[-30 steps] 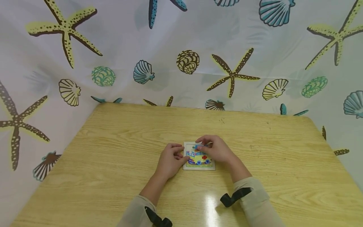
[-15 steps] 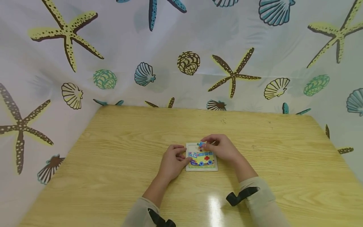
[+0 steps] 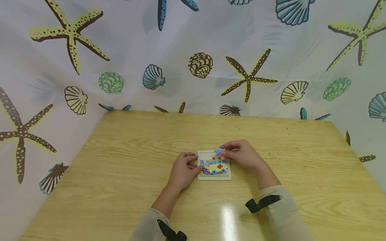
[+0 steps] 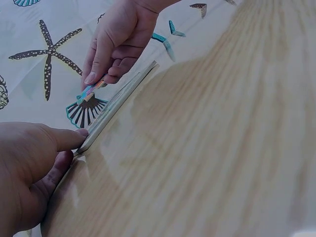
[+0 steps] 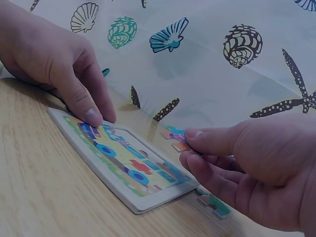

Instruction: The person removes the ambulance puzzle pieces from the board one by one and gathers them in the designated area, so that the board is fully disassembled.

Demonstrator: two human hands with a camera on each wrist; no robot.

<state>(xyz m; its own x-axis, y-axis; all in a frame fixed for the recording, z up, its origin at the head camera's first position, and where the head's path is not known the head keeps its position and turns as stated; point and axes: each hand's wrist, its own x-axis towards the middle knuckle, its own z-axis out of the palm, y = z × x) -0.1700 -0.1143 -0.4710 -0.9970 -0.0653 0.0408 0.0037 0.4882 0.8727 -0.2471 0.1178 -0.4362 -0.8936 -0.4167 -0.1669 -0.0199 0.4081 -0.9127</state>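
A small square jigsaw puzzle board point(image 3: 230, 177) lies on the table, its pale frame around a picture of a yellow ambulance with a red cross. The lower part of the picture is filled; a pale gap shows along the top. My left hand point(image 3: 183, 171) holds the board's left edge, thumb on the front corner, as the right wrist view shows. Above the board's upper right, my right hand point(image 3: 245, 155) pinches a blue, pink and orange puzzle piece point(image 5: 174, 139) between thumb and fingers. That piece is tilted and clear of the board in the left wrist view.
More puzzle material point(image 5: 213, 203) lies on the table beside the board's right edge, partly behind my right hand. The wooden table point(image 3: 135, 144) reaches back to a white curtain point(image 3: 178, 40) printed with shells and starfish.
My right hand has lifted the puzzle piece from the board's top area and moved it to the right, turning it. The left hand stays on the board's edge; the head view shifted slightly.
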